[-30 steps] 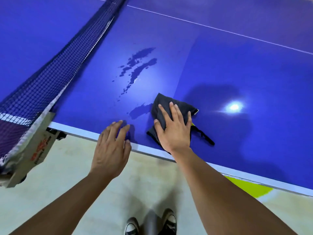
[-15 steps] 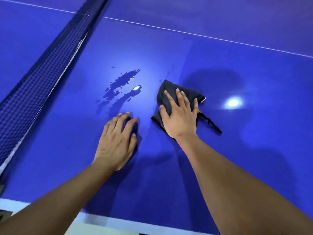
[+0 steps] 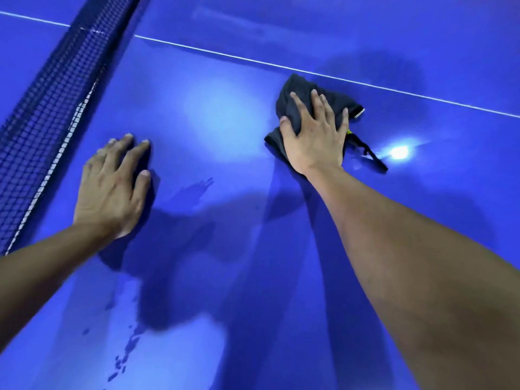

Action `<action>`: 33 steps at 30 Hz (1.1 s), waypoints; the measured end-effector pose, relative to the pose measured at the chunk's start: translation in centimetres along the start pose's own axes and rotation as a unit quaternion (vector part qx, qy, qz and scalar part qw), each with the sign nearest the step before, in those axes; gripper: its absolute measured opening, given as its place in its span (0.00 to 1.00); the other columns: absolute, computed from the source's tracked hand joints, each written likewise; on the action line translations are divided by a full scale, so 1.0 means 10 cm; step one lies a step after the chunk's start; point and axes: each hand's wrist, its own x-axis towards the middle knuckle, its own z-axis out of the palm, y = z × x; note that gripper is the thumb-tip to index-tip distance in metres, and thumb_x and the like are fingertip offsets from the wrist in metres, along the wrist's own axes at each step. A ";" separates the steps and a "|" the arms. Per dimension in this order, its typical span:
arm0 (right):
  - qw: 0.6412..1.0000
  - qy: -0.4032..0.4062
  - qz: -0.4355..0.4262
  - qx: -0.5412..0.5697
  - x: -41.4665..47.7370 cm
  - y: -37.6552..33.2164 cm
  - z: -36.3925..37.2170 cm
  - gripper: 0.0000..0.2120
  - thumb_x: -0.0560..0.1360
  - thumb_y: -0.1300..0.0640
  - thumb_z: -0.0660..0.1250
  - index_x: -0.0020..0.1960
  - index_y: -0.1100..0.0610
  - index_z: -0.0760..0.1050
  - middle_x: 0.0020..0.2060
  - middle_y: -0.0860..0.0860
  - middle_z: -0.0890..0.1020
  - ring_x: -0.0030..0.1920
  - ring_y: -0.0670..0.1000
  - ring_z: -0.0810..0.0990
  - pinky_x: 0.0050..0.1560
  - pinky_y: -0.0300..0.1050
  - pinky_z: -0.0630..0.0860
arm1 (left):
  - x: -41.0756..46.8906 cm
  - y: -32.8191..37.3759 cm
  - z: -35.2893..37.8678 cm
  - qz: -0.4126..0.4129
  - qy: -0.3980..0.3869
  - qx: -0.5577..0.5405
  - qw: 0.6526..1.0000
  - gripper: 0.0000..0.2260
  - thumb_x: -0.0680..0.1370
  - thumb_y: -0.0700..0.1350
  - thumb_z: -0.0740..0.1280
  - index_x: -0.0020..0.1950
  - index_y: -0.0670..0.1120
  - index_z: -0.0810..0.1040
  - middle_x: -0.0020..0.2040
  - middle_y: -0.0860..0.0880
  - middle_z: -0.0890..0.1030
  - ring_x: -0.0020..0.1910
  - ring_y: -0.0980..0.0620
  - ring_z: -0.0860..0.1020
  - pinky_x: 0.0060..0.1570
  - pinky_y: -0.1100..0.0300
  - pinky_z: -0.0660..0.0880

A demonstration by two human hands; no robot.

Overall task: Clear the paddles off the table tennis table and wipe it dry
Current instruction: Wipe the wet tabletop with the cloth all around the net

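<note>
A dark grey cloth [image 3: 295, 94] lies crumpled on the blue table tennis table [image 3: 225, 114], just short of the white centre line. My right hand [image 3: 315, 133] presses flat on the cloth, fingers spread over it. My left hand [image 3: 112, 187] rests palm down on the bare table surface near the net, fingers apart, holding nothing. Small dark water patches [image 3: 126, 353] lie on the table near the bottom left, and a faint wet smear [image 3: 199, 187] sits between my hands. No paddle is in view.
The dark net [image 3: 56, 94] with its white lower band runs diagonally along the left side. A white line [image 3: 422, 99] crosses the table beyond the cloth. A bright lamp reflection [image 3: 399, 152] glints right of the cloth.
My right hand has pushed the cloth farther across the table, up to the white line. My left hand slid forward too. The water puddle now lies behind my hands, and the table's edge has left view.
</note>
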 end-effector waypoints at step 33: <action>1.000 -0.024 -0.020 0.000 -2.70 -1.06 0.03 0.29 0.82 0.36 0.45 0.82 0.39 0.54 0.83 0.48 0.53 0.82 0.46 0.47 0.80 0.62 0.39 | -0.44 -0.22 -0.11 0.042 0.022 -0.068 0.997 0.19 0.80 0.45 0.56 0.69 0.42 0.71 0.70 0.39 0.70 0.68 0.37 0.68 0.69 0.45 0.62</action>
